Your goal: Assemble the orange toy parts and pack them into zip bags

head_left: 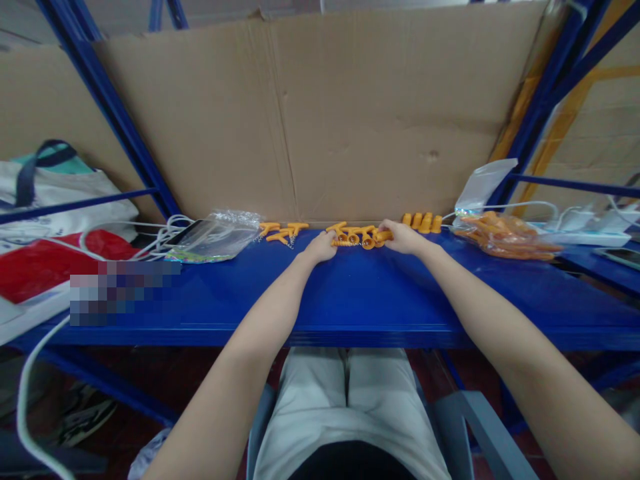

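Note:
My left hand [321, 247] is closed at the left end of a cluster of orange plastic corkscrew parts. Its fingertips press on a ribbed orange piece [343, 244]; part of the grip is hidden. At the cluster's right end, my right hand [404, 239] pinches an orange cup-shaped piece [383, 236]. Between them lie more round-mouthed orange pieces [368, 242] and T-shaped handles [337, 228]. Left of my hands rest several T-handled corkscrews [278, 237] with metal spirals. Several small orange cups [426, 222] stand upright in a row beyond my right hand.
A clear plastic bag [220, 237] and white cables [173, 233] lie on the left. A bag of orange parts [505, 233] is on the right, near a white power strip [590, 237]. Cardboard [375, 120] walls the back of the blue table [370, 300].

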Demonstrator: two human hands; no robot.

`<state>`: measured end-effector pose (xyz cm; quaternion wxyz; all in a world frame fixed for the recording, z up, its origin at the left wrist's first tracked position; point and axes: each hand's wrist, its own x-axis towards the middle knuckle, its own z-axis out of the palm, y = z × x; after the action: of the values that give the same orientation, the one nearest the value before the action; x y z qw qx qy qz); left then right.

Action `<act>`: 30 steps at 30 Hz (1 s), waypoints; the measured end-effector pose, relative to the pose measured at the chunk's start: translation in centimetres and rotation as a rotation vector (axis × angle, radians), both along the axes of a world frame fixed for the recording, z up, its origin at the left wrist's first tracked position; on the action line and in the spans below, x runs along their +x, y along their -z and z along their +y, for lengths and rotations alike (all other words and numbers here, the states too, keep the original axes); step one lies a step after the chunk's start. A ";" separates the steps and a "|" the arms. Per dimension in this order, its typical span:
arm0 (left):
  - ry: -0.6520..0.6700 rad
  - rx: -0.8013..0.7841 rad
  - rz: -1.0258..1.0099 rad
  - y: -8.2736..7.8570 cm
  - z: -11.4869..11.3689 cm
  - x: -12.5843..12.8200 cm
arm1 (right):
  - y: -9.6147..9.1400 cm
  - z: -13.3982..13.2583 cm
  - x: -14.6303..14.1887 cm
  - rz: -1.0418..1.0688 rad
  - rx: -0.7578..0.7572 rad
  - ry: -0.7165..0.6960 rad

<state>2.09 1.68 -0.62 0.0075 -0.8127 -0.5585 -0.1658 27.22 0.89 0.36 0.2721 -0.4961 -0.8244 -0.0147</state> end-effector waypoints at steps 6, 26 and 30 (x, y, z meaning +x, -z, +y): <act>-0.003 0.002 0.016 -0.1 0.0 0.0 | -0.2 -0.4 -0.7 -0.070 0.014 -0.009; -0.006 -0.024 0.011 -0.4 -0.4 0.2 | -1.2 -2.0 -2.1 -0.166 0.050 0.058; -0.011 -0.020 0.019 -0.4 -0.4 0.2 | -1.3 -2.2 -2.0 -0.201 0.077 0.132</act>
<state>2.30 1.27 -0.27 0.0055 -0.8111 -0.5646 -0.1526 25.27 -1.36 1.69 0.2056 -0.5344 -0.8119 -0.1138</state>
